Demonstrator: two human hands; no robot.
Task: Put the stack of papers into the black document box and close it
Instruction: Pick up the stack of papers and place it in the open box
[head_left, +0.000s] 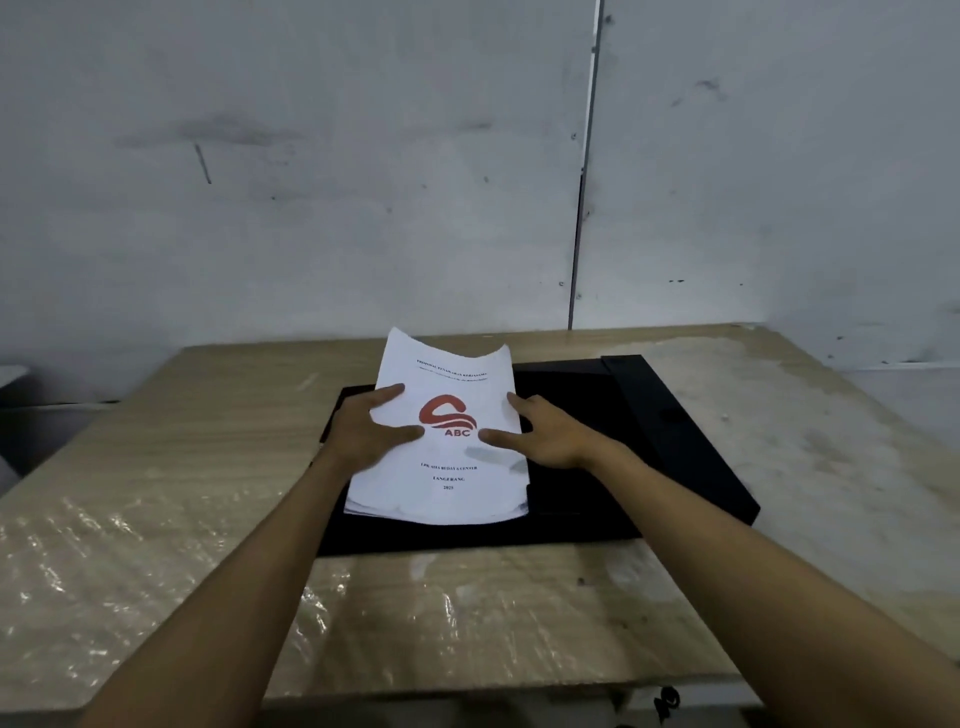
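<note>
A stack of white papers (447, 483) with a red logo on its cover sheet lies tilted over the open black document box (587, 499). Its far end curls upward past the box's back edge. My left hand (371, 423) grips the stack's left edge, thumb on top. My right hand (540, 431) grips the right edge, with thumb and forefinger on the cover. The box's lid (680, 441) lies folded open to the right, flat on the table. The box's inside beneath the papers is hidden.
The box rests on a wooden table (171, 467) whose near part is covered with crinkled clear plastic film (156, 582). A stained white wall (311, 182) stands right behind the table. The table's near edge runs just below my forearms.
</note>
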